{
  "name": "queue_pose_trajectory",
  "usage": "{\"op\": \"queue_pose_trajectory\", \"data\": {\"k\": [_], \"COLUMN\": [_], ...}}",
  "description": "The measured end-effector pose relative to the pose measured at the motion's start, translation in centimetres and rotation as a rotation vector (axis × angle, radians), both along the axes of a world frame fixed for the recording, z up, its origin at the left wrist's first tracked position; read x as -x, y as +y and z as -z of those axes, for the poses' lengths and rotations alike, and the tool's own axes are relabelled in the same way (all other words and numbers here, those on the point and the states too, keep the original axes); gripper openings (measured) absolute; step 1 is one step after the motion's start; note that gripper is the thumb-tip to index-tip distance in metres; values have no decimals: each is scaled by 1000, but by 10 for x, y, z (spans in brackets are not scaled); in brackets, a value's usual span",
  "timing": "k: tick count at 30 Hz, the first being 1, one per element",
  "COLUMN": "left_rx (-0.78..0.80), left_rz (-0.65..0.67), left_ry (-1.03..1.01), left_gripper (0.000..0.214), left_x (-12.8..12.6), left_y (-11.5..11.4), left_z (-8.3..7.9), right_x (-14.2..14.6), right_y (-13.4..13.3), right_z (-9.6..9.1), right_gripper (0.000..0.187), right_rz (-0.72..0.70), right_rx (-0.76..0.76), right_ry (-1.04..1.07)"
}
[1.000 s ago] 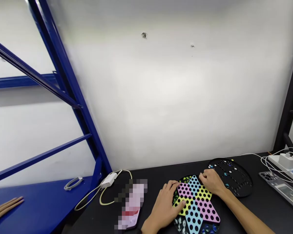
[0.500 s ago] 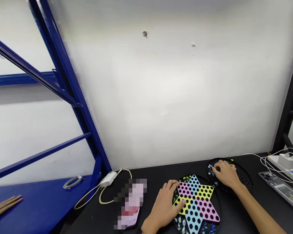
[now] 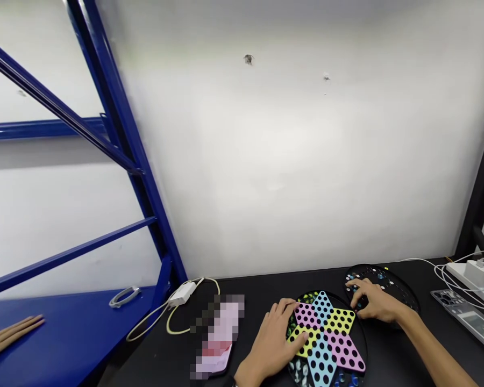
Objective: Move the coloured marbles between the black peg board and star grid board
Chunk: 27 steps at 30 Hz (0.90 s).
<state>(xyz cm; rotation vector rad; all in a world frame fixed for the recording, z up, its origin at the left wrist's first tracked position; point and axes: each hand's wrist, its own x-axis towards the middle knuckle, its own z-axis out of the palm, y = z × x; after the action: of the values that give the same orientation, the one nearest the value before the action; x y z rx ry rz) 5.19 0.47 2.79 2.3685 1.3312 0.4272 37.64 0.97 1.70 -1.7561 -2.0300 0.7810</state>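
Observation:
A round board with a star of pink, yellow and blue perforated panels [image 3: 326,336] lies on the black table at the bottom. My left hand [image 3: 275,338] rests flat on its left edge, fingers spread over the rim. Behind it to the right sits a black round perforated tray [image 3: 403,293] holding several small marbles. My right hand [image 3: 373,302] is over that tray's left part, fingers curled down among the marbles; whether they hold one is hidden.
A phone [image 3: 218,338] lies left of the board, near a white charger with cable [image 3: 181,295]. A power strip [image 3: 474,274] and a flat grey tray [image 3: 468,317] sit at the right. Blue shelving [image 3: 116,140] stands left, another person's fingers [image 3: 8,334] resting on its shelf.
My right hand left the star board's top edge, went to the black marble tray, and now sits over its left part. The left hand stayed put. The view shifted slightly.

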Motion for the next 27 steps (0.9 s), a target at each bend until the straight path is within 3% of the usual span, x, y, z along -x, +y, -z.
{"op": "queue_pose_trajectory", "data": {"k": [5,9,12,19,27], "left_rx": [-8,2,10,-50,-168], "left_rz": [4,-11,-21,10,-97], "left_ry": [4,23,35,140,194], "left_gripper": [51,52,54,52,24], "left_x": [-1,-1,-1,-2,-7], "left_y": [0,-2,-1,-3,-5], "left_z": [-2,-2,-2,-8,-15], "right_x": [-16,-22,-6,55,71], "right_y": [10,17,12,-13,-6], "right_z": [12,22,17,-6,11], "right_gripper": [21,28,32,54,69], "right_rz": [105,261,260,-43,164], "right_rx": [-167,-262,-303,-223,-337], "right_ry": [78,-15,-41,-123,-263]}}
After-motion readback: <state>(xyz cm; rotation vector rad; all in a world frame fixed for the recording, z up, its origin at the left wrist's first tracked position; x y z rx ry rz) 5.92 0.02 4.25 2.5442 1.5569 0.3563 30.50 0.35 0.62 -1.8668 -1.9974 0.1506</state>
